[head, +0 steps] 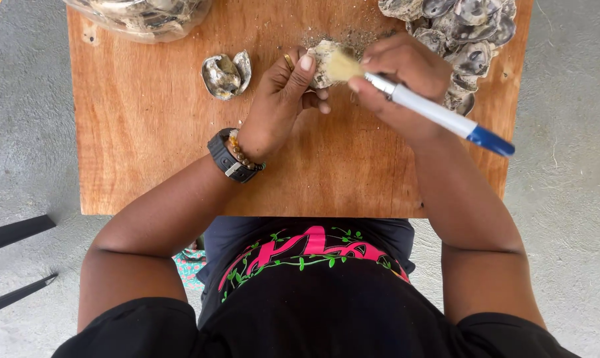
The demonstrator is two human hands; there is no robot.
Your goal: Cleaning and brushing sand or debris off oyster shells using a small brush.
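My left hand (283, 99) grips a pale shell (322, 61) above the wooden table (147, 132), thumb pressed on the shell's near side. My right hand (399, 73) holds a brush with a white and blue handle (446, 116); its tan bristles (343, 65) rest on the shell. A black watch and a bead bracelet sit on my left wrist. Sandy grit lies on the wood just beyond the shell.
An open grey shell (226, 74) lies left of my hands. A heap of grey shells (469, 40) fills the far right corner. A clear bag of shells (141, 16) sits at the far left. Concrete floor surrounds the table; dark bars (15, 232) lie at left.
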